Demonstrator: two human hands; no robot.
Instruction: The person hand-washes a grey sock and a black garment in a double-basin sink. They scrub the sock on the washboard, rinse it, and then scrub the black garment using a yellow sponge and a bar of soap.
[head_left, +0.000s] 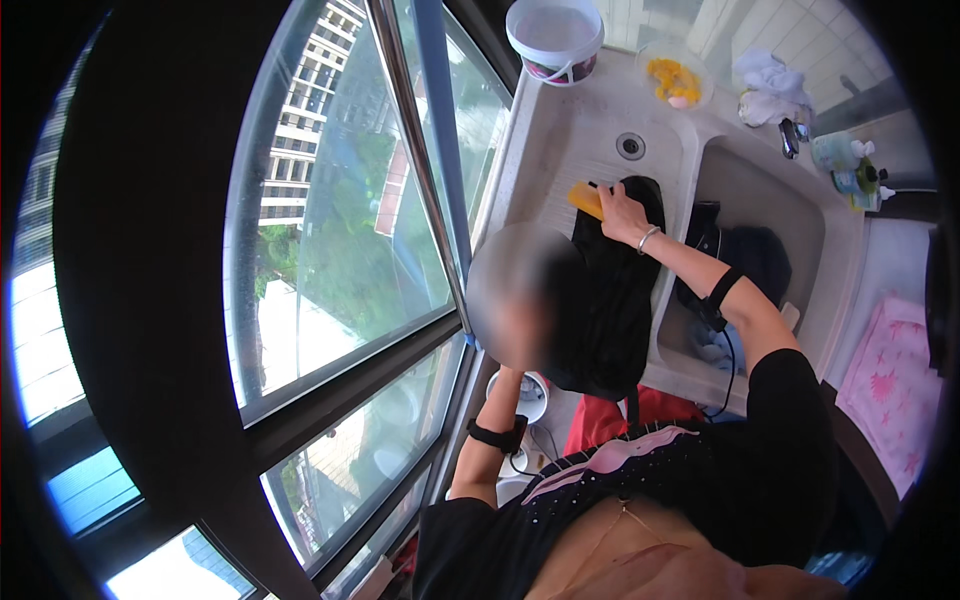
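Observation:
A wet-looking black garment or cloth (615, 315) lies spread along the ribbed washboard (559, 196) of the sink's left side. My right hand (622, 214) is over its far part, fingers wrapped around a yellow block (585, 200). Whether that is a soap bar or a brush, I cannot tell. A silver bangle and a black forearm strap are on this arm. My left hand (521, 341) is at the near left edge of the black cloth. A blur covers it and the area around it, so its fingers and any hold are hidden.
Dark clothes (742, 251) and a light-blue cloth (716, 341) lie in the right basin (802, 195). A drain (631, 146), white bucket (555, 45), yellow-stained dish (673, 81), bunched white cloths (775, 86), faucet (790, 139) and bottles (844, 161) surround it. The window (360, 195) borders my left.

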